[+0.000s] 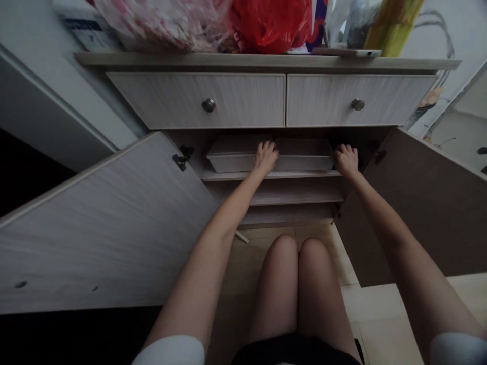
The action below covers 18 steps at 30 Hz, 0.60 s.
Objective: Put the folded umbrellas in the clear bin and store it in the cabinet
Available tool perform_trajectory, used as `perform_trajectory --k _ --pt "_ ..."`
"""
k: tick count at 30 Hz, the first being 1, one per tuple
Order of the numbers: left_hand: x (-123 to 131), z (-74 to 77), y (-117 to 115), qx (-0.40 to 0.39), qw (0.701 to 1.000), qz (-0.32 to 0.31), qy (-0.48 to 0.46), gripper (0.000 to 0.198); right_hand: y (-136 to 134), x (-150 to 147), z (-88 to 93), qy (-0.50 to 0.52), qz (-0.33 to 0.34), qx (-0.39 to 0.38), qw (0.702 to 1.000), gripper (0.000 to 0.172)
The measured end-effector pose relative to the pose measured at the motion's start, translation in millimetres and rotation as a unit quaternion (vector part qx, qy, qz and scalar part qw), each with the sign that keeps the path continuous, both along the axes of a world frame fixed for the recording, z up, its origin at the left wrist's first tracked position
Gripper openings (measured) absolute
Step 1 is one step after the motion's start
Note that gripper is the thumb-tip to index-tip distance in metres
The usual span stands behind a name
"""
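Observation:
Two pale, shallow lidded storage boxes stand side by side on the top shelf of an open cabinet. My left hand (pixel 267 156) has its fingers curled at the seam between the left box (pixel 232 157) and the right storage box (pixel 302 156), gripping the near end of the latter. At that box's other end, my right hand (pixel 346 159) is closed around the edge, its fingertips partly hidden in shadow. Both arms reach forward over my knees. The box rests on the shelf (pixel 297 174) between my hands.
The left door (pixel 110 223) and right door (pixel 414 213) swing outward beside my arms. Above are two drawers with round knobs (pixel 208 105). A red plastic bag (pixel 272 25), a clear bag (pixel 171 25) and a phone-like slab (pixel 346 51) lie on top. Lower shelves (pixel 297 191) sit beneath.

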State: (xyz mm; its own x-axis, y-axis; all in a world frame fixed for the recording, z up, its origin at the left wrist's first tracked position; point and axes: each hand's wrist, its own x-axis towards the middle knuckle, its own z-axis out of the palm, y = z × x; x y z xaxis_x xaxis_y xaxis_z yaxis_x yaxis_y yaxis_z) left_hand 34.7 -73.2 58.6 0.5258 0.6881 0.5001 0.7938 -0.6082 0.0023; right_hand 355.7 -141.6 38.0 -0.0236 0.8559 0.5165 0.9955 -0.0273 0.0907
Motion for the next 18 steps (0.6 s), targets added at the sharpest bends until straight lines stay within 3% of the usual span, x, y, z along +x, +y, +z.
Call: perform_trajectory --k 4,9,14,18 --pt "-18 3.0 -43 0.028 0.998 -0.032 -0.037 0.02 -41 6 1.0 -0.002 0.046 0.048 0.998 0.028" --pt "-49 -2.9 -120 0.048 0.995 -0.049 -0.07 0.014 -122 -4 -0.2 -0.001 0.115 0.106 0.988 0.024" --pt "-83 -27.8 -191 0.057 0.993 -0.037 -0.092 0.013 -209 -30 -11.4 0.002 0.174 0.102 0.98 0.019" --pt "-100 -57.8 -237 0.053 0.994 -0.033 -0.091 0.013 -254 -49 -32.0 0.01 0.185 0.071 0.98 0.015"
